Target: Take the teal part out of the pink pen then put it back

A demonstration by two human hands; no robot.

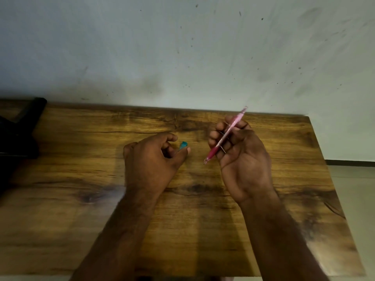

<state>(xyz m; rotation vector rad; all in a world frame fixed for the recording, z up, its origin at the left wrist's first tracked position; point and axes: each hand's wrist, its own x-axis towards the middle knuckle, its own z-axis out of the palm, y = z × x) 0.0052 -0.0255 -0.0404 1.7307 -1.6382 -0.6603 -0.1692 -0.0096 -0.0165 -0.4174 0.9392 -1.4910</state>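
Teal part [183, 145] out of the pen, pinched at its lower end between thumb and curled fingers of the left hand [151, 157], upper end poking free toward 1 o'clock. Left hand mostly closed, low over the wooden bench [81, 151]; contact with the bench surface impossible to tell.

Pink pen [227, 134] gripped in the right hand [241, 155], at 3 o'clock from the teal part and apart from it. Fingers wrapped around the middle of the barrel, darker pink grip and tip pointing toward 7 o'clock, pale open end up toward 1 o'clock above the knuckles. Thin metal pieces visible against the fingers beside the barrel, too small to identify for certain.

Removal judged done; refitting likely next. Risks from here:

1. Small teal part held only by a shallow pinch, so easily squeezed out and dropped onto the bench, or rolled off the edge.
2. Open end of the pen facing away from the left hand, so a turn or regrip probably needed; loosened fingers during that turn could spill any loose inner pieces.
3. Off-axis entry of the teal part likely to jam or cock it in the barrel.
4. Dim light and dark wood grain making a dropped piece hard to spot.
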